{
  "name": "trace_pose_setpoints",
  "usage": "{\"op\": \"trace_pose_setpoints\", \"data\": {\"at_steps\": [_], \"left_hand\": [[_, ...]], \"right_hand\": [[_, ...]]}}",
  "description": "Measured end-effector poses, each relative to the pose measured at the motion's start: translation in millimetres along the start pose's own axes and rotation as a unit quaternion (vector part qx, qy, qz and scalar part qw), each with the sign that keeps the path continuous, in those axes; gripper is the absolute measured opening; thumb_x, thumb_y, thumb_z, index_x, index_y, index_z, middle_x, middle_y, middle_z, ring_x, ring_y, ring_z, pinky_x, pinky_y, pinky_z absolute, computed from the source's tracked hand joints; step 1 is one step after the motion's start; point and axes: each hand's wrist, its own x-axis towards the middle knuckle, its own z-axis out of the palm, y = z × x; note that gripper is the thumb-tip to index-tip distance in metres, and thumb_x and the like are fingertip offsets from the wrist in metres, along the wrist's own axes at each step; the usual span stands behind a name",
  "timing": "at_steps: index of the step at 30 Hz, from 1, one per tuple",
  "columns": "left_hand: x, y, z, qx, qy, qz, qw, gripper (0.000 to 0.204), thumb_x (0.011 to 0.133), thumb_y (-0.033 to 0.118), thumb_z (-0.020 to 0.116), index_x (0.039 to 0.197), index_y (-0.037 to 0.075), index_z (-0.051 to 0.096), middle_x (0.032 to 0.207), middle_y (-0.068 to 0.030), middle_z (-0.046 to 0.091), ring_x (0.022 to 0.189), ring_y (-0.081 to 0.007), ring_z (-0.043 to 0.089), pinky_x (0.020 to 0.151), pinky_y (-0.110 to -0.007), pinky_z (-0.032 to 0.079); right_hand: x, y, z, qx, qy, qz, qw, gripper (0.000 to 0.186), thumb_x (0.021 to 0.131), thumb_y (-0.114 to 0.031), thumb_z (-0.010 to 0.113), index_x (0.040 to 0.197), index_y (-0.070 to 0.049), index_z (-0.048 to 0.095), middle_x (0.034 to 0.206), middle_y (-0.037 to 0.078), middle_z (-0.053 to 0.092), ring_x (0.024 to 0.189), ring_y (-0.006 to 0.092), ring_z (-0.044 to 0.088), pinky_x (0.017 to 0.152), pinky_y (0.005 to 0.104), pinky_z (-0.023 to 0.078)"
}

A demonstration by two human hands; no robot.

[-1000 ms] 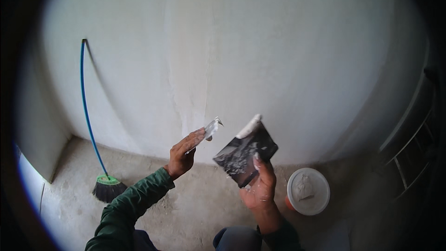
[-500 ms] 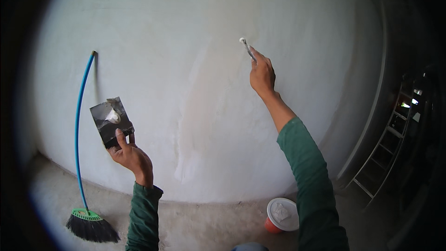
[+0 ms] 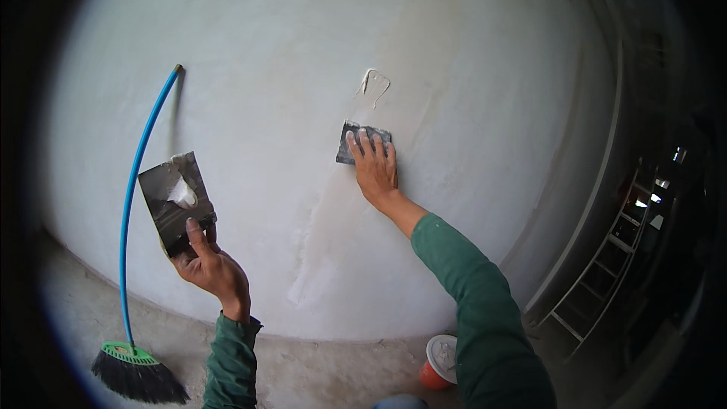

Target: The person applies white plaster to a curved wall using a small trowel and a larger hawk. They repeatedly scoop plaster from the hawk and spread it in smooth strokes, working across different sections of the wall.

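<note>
Out in front of the wall, my left hand (image 3: pixel 210 266) pinches a dark square plate (image 3: pixel 163 208) by its lower edge, thumb on its face. A lump of white putty (image 3: pixel 182 194) sits on that plate. My right hand (image 3: pixel 376 170) presses a dark flat putty scraper (image 3: pixel 348 144) against the pale wall (image 3: pixel 250 91), its fingers spread over the blade. Just above the blade, a looped smear of fresh putty (image 3: pixel 374 83) marks the surface.
A broom with a blue handle (image 3: pixel 137 174) leans on the wall at the left, its black bristles (image 3: pixel 140 380) on the floor (image 3: pixel 318 367). A red bucket with a white lid (image 3: pixel 441 352) stands by my right forearm. A metal ladder (image 3: pixel 598 265) leans at the far right.
My right hand has come down and to the left, turning the scraper from edge-on to flat against the wall. A smear of putty now shows there. The left hand has barely moved.
</note>
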Motion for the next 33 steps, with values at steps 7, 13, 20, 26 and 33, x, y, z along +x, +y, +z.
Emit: {"op": "trace_pose_setpoints", "data": {"at_steps": [7, 13, 20, 26, 33], "left_hand": [[2, -7, -3, -0.005, 0.013, -0.013, 1.000, 0.036, 0.105, 0.019, 0.067, 0.135, 0.003, 0.056, 0.128, -0.0111, 0.067, 0.112, -0.0192, 0.067, 0.098, -0.040, 0.058], [0, -13, -5, -0.013, 0.017, -0.009, 1.000, 0.035, 0.105, 0.017, 0.067, 0.134, 0.002, 0.056, 0.128, -0.0109, 0.067, 0.111, -0.0185, 0.067, 0.097, -0.039, 0.058], [0, -20, -12, -0.009, 0.009, -0.001, 1.000, 0.034, 0.104, 0.016, 0.068, 0.132, 0.001, 0.057, 0.126, -0.0113, 0.068, 0.112, -0.0194, 0.069, 0.099, -0.041, 0.059], [-6, -18, -7, -0.004, 0.023, -0.005, 1.000, 0.036, 0.103, 0.017, 0.069, 0.133, 0.001, 0.057, 0.126, -0.0118, 0.069, 0.112, -0.0209, 0.070, 0.100, -0.044, 0.059], [-13, -26, -2, -0.002, 0.014, 0.020, 1.000, 0.038, 0.101, 0.016, 0.070, 0.134, 0.000, 0.056, 0.127, -0.0150, 0.068, 0.116, -0.0249, 0.070, 0.102, -0.046, 0.060]], "right_hand": [[112, 77, -82, 0.137, 0.092, 0.091, 0.982, 0.049, 0.096, -0.001, 0.049, 0.142, -0.011, 0.063, 0.140, 0.009, 0.066, 0.130, 0.0299, 0.058, 0.112, 0.0490, 0.039], [74, 39, -86, 0.048, -0.116, -0.080, 0.989, 0.057, 0.095, 0.004, 0.045, 0.141, -0.024, 0.064, 0.145, 0.004, 0.063, 0.137, 0.0247, 0.054, 0.121, 0.0592, 0.030], [143, 99, -121, 0.076, 0.000, 0.081, 0.994, 0.054, 0.097, 0.000, 0.048, 0.145, -0.023, 0.061, 0.143, 0.002, 0.065, 0.133, 0.0274, 0.057, 0.120, 0.0649, 0.030], [108, 74, -108, 0.054, 0.027, 0.031, 0.998, 0.061, 0.093, 0.005, 0.049, 0.146, -0.024, 0.060, 0.152, 0.002, 0.059, 0.141, 0.0253, 0.052, 0.121, 0.0669, 0.029], [37, 31, -60, 0.057, 0.073, -0.026, 0.995, 0.049, 0.094, -0.002, 0.057, 0.140, -0.018, 0.065, 0.146, 0.008, 0.063, 0.135, 0.0333, 0.055, 0.117, 0.0695, 0.030]]}}
